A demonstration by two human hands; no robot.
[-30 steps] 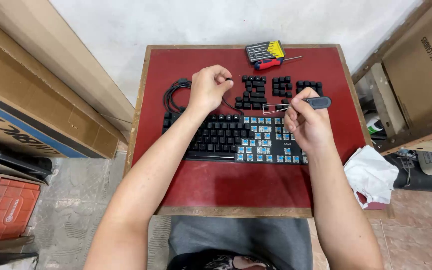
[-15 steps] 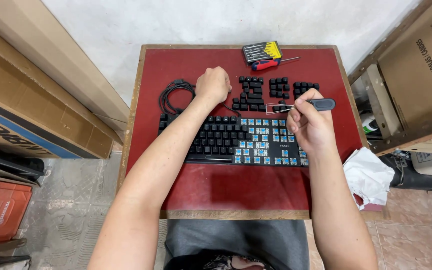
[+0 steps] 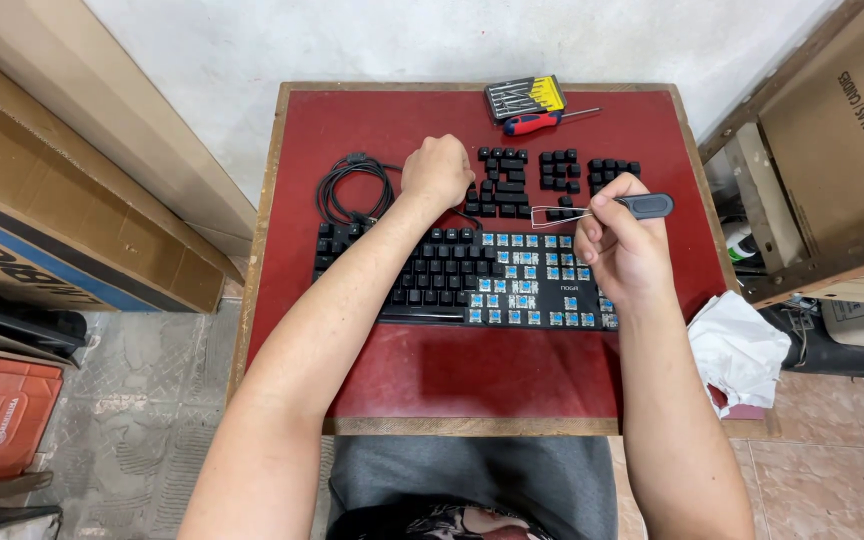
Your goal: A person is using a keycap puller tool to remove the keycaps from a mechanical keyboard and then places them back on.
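Start at the 9 o'clock side of the red-topped wooden bench point(image 3: 452, 385): the coiled black cable point(image 3: 354, 190) lies just beside the keyboard's far left corner. Your left hand point(image 3: 436, 172) sits near it, at about 11 o'clock from the bench centre, its fingers curled into a closed fist; whether anything is inside it I cannot tell. The black mechanical keyboard with blue switches point(image 3: 462, 276) lies across the middle, long axis running 9 to 3 o'clock, its right half already stripped of caps. The loose black keycaps point(image 3: 552, 178) sit in clusters at 12 o'clock, just behind the keyboard. Further back lie the yellow-and-black case of small screwdriver bits point(image 3: 524, 97) and the red-and-blue screwdriver point(image 3: 535, 122).

Your right hand point(image 3: 624, 248) hovers over the keyboard's right end, fingers pinched on the wire keycap puller with the grey handle point(image 3: 602, 210). Its long axis runs nearly 9 to 3 o'clock, wire loop pointing to 9, handle to 3.

Risks, as I judge them: the wire loop could bend or scrape a bare switch if it comes down askew, and your left forearm, lying across the capped keys, could nudge the keyboard into the loose caps and scatter them. The white crumpled cloth point(image 3: 737, 350) hangs off the bench at 4 o'clock.
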